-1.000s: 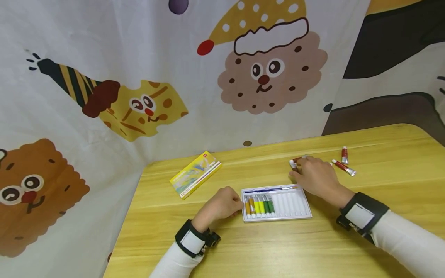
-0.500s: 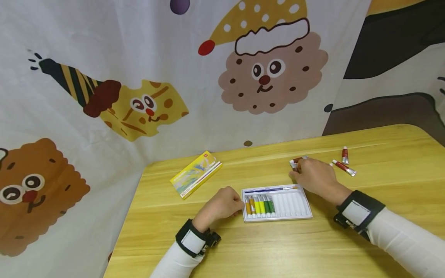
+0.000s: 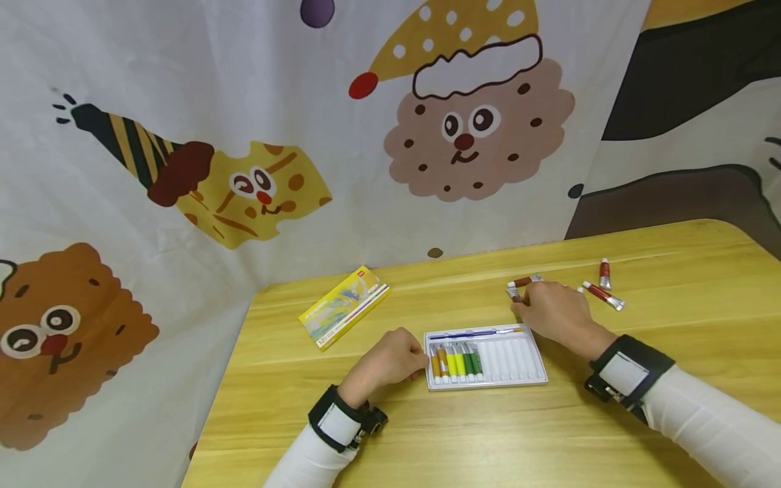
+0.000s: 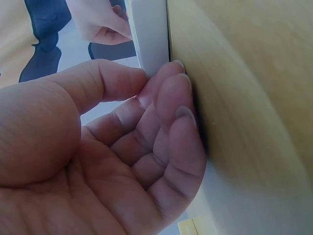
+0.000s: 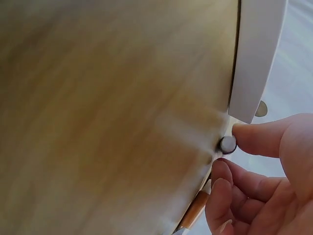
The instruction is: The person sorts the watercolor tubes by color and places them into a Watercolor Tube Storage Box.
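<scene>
The white plastic tray [image 3: 512, 359] lies on the table with a blue paintbrush [image 3: 470, 334] along its back. Ochre, yellow and green paint tubes [image 3: 454, 363] fill its left slots. My left hand [image 3: 390, 356] pinches the tray's left edge between thumb and fingertips; its other fingers curl near the tabletop in the left wrist view. Behind the tray's right back corner, my right hand [image 3: 554, 312] pinches a small paint tube, its pale cap [image 5: 228, 145] showing between thumb and fingers. A brown paint tube [image 3: 523, 282] lies just beyond the fingers.
Two red-brown paint tubes [image 3: 604, 295] lie right of my right hand, and a white cap [image 3: 580, 289] peeks out beside it. A yellow paint box [image 3: 344, 306] rests at the back left. A printed cloth [image 3: 342, 224] hangs behind the wooden table [image 3: 464, 440].
My right hand has shifted slightly toward me, uncovering more of the brown tube behind it. The left hand and the tray have stayed in place.
</scene>
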`<state>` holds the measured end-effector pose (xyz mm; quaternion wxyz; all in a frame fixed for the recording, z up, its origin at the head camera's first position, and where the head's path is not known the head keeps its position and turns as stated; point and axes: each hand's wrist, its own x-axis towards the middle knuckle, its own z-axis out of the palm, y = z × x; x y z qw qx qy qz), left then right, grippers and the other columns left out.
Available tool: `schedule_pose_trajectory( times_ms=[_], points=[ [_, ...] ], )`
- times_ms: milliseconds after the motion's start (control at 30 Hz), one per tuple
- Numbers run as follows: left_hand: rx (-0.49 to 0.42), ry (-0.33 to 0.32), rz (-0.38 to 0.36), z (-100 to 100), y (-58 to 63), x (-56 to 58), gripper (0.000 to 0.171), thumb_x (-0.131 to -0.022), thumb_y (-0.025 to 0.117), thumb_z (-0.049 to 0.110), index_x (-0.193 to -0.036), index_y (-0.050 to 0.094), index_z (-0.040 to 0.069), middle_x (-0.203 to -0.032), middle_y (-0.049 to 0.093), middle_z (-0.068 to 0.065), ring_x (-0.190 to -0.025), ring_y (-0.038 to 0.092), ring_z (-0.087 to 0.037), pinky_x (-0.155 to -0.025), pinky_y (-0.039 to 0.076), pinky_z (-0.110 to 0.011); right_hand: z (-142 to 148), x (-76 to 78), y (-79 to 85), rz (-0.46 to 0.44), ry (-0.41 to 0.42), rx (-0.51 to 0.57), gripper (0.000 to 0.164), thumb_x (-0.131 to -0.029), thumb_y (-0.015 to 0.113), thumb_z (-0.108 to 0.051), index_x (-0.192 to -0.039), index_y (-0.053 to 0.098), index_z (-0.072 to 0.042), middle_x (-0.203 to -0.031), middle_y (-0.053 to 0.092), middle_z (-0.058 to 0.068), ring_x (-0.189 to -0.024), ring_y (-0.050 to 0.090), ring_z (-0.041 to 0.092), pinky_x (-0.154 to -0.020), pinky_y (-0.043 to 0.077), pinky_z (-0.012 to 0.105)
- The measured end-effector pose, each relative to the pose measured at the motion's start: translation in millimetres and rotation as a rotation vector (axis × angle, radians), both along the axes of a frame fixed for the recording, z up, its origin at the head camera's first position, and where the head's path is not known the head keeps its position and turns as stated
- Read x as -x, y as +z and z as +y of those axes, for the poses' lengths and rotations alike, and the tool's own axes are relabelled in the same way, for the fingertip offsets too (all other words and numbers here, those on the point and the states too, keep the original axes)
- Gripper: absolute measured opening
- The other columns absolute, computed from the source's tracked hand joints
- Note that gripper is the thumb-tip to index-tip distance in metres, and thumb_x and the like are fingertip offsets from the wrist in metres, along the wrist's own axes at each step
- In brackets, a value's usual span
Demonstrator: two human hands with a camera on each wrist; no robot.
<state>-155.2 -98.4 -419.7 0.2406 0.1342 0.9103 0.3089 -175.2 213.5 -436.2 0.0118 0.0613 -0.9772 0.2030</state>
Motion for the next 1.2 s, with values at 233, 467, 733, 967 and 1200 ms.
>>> schedule_pose_trajectory(
  times_ms=[233, 467, 733, 967, 1200],
  points=[
    [-0.001, 0.005, -0.007, 0, 0.2, -0.1, 0.028, -0.094, 0.067, 0.013, -0.066, 0.072, 0.008, -0.055, 0.056, 0.002, -0.048, 0.041, -0.011, -0.046, 0.028, -0.025, 1, 1.9, 1.2, -0.036, 0.012, -0.016, 0.028, -0.098, 0.070, -0.021, -0.073, 0.071, -0.008, -0.058, 0.046, 0.000, -0.052, 0.045, 0.018, -0.048, 0.029, 0.029],
    [-0.006, 0.007, -0.001, 1, 1.1, 0.2, 0.027, -0.093, 0.068, 0.012, -0.068, 0.073, 0.008, -0.059, 0.062, -0.003, -0.049, 0.044, -0.012, -0.047, 0.029, -0.025, 1, -1.0, 7.5, -0.044, 0.039, 0.034, 0.025, -0.099, 0.070, -0.019, -0.081, 0.072, -0.003, -0.061, 0.047, 0.001, -0.053, 0.045, 0.017, -0.050, 0.032, 0.030],
    [0.003, 0.014, -0.009, 1, 0.3, 0.8, 0.026, -0.093, 0.069, 0.013, -0.068, 0.074, 0.009, -0.059, 0.063, -0.003, -0.050, 0.045, -0.012, -0.047, 0.031, -0.025, -4, -12.0, 18.0, 0.016, 0.061, 0.093, 0.024, -0.100, 0.070, -0.022, -0.094, 0.074, 0.001, -0.068, 0.054, 0.001, -0.055, 0.046, 0.016, -0.050, 0.032, 0.029],
    [0.006, 0.015, -0.008, 1, 0.1, 0.8, 0.026, -0.094, 0.069, 0.013, -0.068, 0.074, 0.009, -0.059, 0.062, -0.002, -0.050, 0.045, -0.012, -0.047, 0.031, -0.025, -20, -30.3, 23.9, 0.031, 0.088, 0.117, 0.021, -0.097, 0.074, -0.021, -0.090, 0.073, -0.001, -0.068, 0.055, 0.000, -0.055, 0.046, 0.014, -0.049, 0.033, 0.027],
    [-0.001, 0.009, -0.007, 1, 1.2, 0.1, 0.027, -0.094, 0.068, 0.013, -0.067, 0.073, 0.009, -0.058, 0.061, -0.002, -0.049, 0.044, -0.011, -0.046, 0.030, -0.024, -38, -51.2, 24.9, 0.000, 0.125, 0.179, 0.014, -0.094, 0.077, -0.016, -0.089, 0.075, -0.002, -0.069, 0.058, -0.002, -0.056, 0.046, 0.012, -0.050, 0.032, 0.025]
  ],
)
